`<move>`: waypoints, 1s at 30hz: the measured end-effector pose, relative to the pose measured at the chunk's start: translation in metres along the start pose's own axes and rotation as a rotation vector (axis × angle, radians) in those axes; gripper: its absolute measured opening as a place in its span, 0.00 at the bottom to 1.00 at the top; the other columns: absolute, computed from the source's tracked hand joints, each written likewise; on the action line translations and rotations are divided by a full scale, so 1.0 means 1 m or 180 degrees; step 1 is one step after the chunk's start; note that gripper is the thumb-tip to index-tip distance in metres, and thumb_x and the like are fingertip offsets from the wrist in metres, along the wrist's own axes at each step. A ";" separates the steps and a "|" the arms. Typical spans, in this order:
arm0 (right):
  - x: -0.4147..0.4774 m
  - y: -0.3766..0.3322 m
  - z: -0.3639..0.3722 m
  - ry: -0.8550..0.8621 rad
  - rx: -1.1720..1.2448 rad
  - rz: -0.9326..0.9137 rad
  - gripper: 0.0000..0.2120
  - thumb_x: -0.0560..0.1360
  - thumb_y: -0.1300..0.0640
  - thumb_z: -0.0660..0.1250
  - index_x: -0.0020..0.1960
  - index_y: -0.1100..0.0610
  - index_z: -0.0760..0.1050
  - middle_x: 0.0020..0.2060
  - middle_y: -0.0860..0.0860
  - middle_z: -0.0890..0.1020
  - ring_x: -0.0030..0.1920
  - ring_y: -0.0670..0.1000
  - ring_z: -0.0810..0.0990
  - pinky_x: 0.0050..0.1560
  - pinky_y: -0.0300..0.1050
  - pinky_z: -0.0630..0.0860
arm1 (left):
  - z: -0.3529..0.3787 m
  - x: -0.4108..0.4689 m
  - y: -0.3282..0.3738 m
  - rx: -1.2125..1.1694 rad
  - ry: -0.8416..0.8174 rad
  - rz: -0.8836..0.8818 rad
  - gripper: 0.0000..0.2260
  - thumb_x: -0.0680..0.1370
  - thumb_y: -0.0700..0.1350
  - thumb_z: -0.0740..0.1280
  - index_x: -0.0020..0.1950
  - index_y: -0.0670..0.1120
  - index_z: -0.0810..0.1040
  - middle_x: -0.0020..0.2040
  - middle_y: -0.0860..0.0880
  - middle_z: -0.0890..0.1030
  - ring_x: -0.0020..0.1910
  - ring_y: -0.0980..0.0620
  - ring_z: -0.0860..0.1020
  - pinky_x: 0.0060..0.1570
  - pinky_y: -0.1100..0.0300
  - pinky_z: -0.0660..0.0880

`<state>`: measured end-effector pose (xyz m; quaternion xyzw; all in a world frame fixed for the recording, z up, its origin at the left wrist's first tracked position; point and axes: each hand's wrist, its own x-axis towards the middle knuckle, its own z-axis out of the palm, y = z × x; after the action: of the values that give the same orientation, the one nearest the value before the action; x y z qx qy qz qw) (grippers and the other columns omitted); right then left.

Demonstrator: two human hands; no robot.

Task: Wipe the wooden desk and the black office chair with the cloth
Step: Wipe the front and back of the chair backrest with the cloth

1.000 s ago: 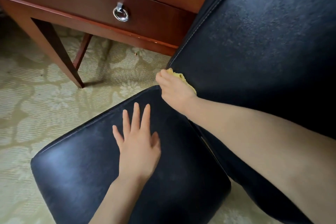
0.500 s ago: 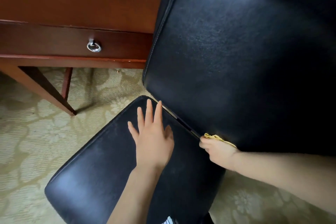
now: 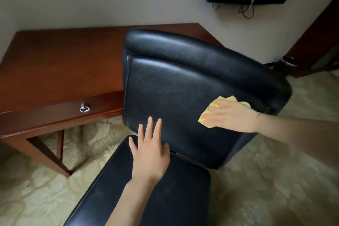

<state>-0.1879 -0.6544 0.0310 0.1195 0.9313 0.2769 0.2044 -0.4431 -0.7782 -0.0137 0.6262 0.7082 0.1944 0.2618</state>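
Cloth: the yellow cloth [image 3: 229,100] lies flat on the front of the chair backrest [image 3: 174,97], near its right edge. It looks soft, light and limp, and probably slides easily on slick leather.
Hold: it likely handles best pinned under a flat palm.
Right grip [image 3: 234,117]: released, straight fingers pressing the cloth.
Left grip [image 3: 150,156]: released, fingers spread at the rear edge of the seat [image 3: 165,198].
Tabletop [image 3: 64,60]: behind the chair.

Black chair [image 3: 183,88], yellow cloth [image 3: 224,101], red-brown desk [image 3: 64,60].
The carpet [image 3: 275,180] is pale beige-green with a flower pattern; the ring handle [image 3: 85,109] is silver.
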 end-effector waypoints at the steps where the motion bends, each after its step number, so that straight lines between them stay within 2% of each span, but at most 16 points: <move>1: -0.008 0.012 -0.002 0.0269 -0.0020 0.0183 0.20 0.74 0.64 0.60 0.60 0.48 0.79 0.52 0.45 0.81 0.53 0.50 0.79 0.52 0.47 0.76 | -0.004 -0.002 0.009 0.0003 -0.0020 0.0021 0.30 0.81 0.48 0.57 0.77 0.57 0.42 0.78 0.56 0.39 0.77 0.50 0.40 0.72 0.43 0.40; 2: -0.018 0.022 -0.004 0.0338 -0.0176 0.0309 0.23 0.73 0.67 0.55 0.58 0.50 0.80 0.48 0.45 0.81 0.47 0.50 0.80 0.46 0.46 0.77 | -0.008 -0.003 0.020 -0.0009 -0.0048 0.0054 0.31 0.81 0.48 0.57 0.77 0.57 0.42 0.78 0.56 0.40 0.77 0.49 0.44 0.73 0.44 0.42; 3: -0.028 0.035 0.001 0.0665 -0.0435 0.0358 0.26 0.74 0.70 0.50 0.56 0.51 0.80 0.46 0.46 0.82 0.44 0.51 0.80 0.42 0.45 0.76 | -0.012 -0.005 0.035 -0.0033 -0.0054 0.0113 0.31 0.81 0.48 0.58 0.77 0.57 0.41 0.78 0.56 0.40 0.77 0.48 0.50 0.73 0.44 0.44; 5: -0.028 0.053 -0.007 0.1045 -0.0756 0.0414 0.27 0.77 0.69 0.46 0.55 0.52 0.81 0.46 0.45 0.82 0.44 0.51 0.80 0.41 0.44 0.76 | -0.019 -0.004 0.056 -0.0087 -0.0041 0.0224 0.32 0.80 0.47 0.58 0.77 0.58 0.41 0.78 0.56 0.41 0.75 0.50 0.59 0.74 0.45 0.48; 6: -0.027 0.060 -0.009 0.1105 -0.0749 0.0401 0.24 0.77 0.67 0.49 0.56 0.52 0.81 0.47 0.46 0.82 0.44 0.51 0.80 0.41 0.44 0.76 | -0.022 -0.001 0.067 -0.0078 0.0046 0.0261 0.32 0.80 0.47 0.59 0.77 0.58 0.42 0.78 0.56 0.42 0.75 0.51 0.58 0.73 0.46 0.50; 8: -0.028 0.075 -0.012 0.1234 -0.0760 0.0487 0.16 0.74 0.64 0.62 0.57 0.51 0.81 0.52 0.46 0.82 0.46 0.51 0.80 0.43 0.45 0.76 | -0.024 0.006 0.087 -0.0067 0.0237 0.0214 0.32 0.80 0.47 0.59 0.77 0.57 0.44 0.78 0.56 0.43 0.76 0.53 0.54 0.73 0.47 0.52; 9: -0.028 0.085 -0.016 0.1362 -0.0707 0.0567 0.16 0.72 0.62 0.66 0.57 0.51 0.80 0.53 0.46 0.82 0.46 0.51 0.81 0.44 0.45 0.75 | -0.023 0.009 0.099 -0.0085 0.0316 0.0163 0.32 0.80 0.47 0.60 0.78 0.56 0.44 0.78 0.56 0.44 0.76 0.53 0.55 0.73 0.47 0.53; 12: -0.037 0.113 -0.028 0.1659 -0.0547 0.1123 0.17 0.71 0.63 0.66 0.57 0.50 0.80 0.52 0.47 0.82 0.46 0.53 0.79 0.44 0.46 0.74 | -0.015 0.018 0.141 -0.0043 0.0351 0.0059 0.32 0.80 0.46 0.60 0.78 0.55 0.45 0.79 0.55 0.44 0.74 0.50 0.60 0.72 0.46 0.54; 15: -0.053 0.133 -0.028 0.1922 0.0685 0.1506 0.17 0.71 0.63 0.71 0.58 0.51 0.80 0.56 0.50 0.81 0.49 0.58 0.76 0.48 0.52 0.69 | -0.009 0.027 0.177 0.0016 0.0369 0.0146 0.32 0.80 0.45 0.59 0.78 0.55 0.44 0.79 0.55 0.44 0.76 0.50 0.54 0.72 0.45 0.53; 17: -0.063 0.142 -0.020 0.1768 0.1607 0.1787 0.17 0.76 0.57 0.67 0.64 0.45 0.76 0.63 0.45 0.77 0.57 0.57 0.72 0.57 0.55 0.64 | -0.007 0.034 0.197 0.0031 0.0379 0.0231 0.32 0.80 0.44 0.59 0.78 0.55 0.45 0.78 0.56 0.45 0.77 0.52 0.50 0.73 0.45 0.52; 19: -0.066 0.140 -0.008 0.1657 0.2534 0.1933 0.18 0.79 0.56 0.63 0.67 0.45 0.73 0.66 0.43 0.74 0.64 0.52 0.71 0.67 0.53 0.61 | -0.004 0.041 0.215 -0.0070 0.0356 0.0306 0.31 0.80 0.43 0.59 0.78 0.54 0.46 0.78 0.56 0.46 0.77 0.54 0.50 0.73 0.45 0.53; 20: -0.067 0.138 -0.005 0.1760 0.3168 0.1956 0.18 0.79 0.58 0.63 0.67 0.47 0.73 0.66 0.44 0.75 0.65 0.51 0.73 0.68 0.51 0.65 | -0.001 0.044 0.225 -0.0210 0.0321 0.0340 0.31 0.80 0.43 0.59 0.78 0.54 0.46 0.78 0.56 0.46 0.77 0.54 0.51 0.73 0.45 0.53; 22: -0.070 0.131 -0.004 0.2002 0.4102 0.2128 0.17 0.79 0.60 0.62 0.65 0.50 0.75 0.63 0.44 0.77 0.61 0.51 0.77 0.61 0.46 0.73 | 0.008 0.047 0.245 -0.0532 0.0205 0.0445 0.31 0.80 0.41 0.59 0.78 0.53 0.46 0.78 0.55 0.47 0.77 0.55 0.50 0.73 0.46 0.53; 24: -0.075 0.126 -0.001 0.2052 0.4159 0.2332 0.16 0.79 0.59 0.62 0.65 0.51 0.76 0.61 0.45 0.78 0.60 0.49 0.77 0.58 0.40 0.72 | 0.018 0.048 0.263 -0.0666 0.0037 0.0575 0.33 0.80 0.40 0.58 0.78 0.51 0.43 0.79 0.54 0.45 0.77 0.54 0.47 0.74 0.46 0.53; 27: -0.082 0.120 0.000 0.2005 0.4106 0.2416 0.16 0.79 0.58 0.62 0.66 0.51 0.75 0.61 0.46 0.78 0.60 0.49 0.76 0.61 0.44 0.72 | 0.031 0.045 0.279 -0.0724 -0.0187 0.0618 0.35 0.79 0.38 0.58 0.78 0.53 0.39 0.78 0.52 0.40 0.77 0.50 0.47 0.72 0.45 0.57; 30: -0.093 0.109 -0.001 0.1973 0.4114 0.2634 0.16 0.79 0.57 0.62 0.66 0.50 0.75 0.61 0.46 0.78 0.60 0.49 0.76 0.61 0.46 0.73 | 0.040 0.033 0.283 -0.0623 -0.0261 0.0664 0.36 0.78 0.37 0.57 0.78 0.54 0.40 0.78 0.52 0.39 0.75 0.43 0.55 0.68 0.44 0.62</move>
<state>-0.0943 -0.5967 0.1231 0.4648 0.8018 -0.2399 -0.2891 -0.1990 -0.7084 0.1208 0.6753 0.6057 0.2629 0.3287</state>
